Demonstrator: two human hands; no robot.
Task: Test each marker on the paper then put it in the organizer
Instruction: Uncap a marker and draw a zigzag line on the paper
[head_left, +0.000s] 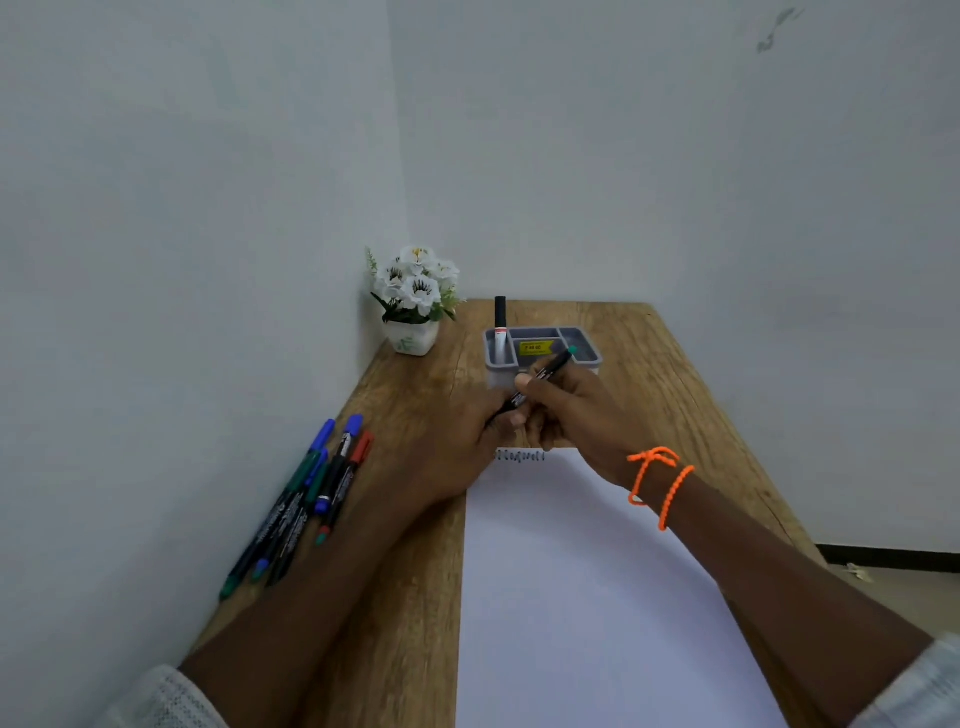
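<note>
1. Both hands meet above the top edge of the paper (582, 587): the right hand (576, 415) grips a green-capped marker (545, 371), and the left hand (467, 441) pinches its lower end.
2. The grey organizer (543, 353) just behind holds one upright marker (500, 327).
3. The other markers (306, 499) lie bunched on the tabletop (410, 597) to the left.

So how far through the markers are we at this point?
Early on. One black-capped marker already stands upright in the left compartment of the grey organizer. Both hands, left and right, hold a green-tipped marker above the top of the paper, which looks unmarked. A pile of markers lies on the table's left edge, all yet to test.
</note>
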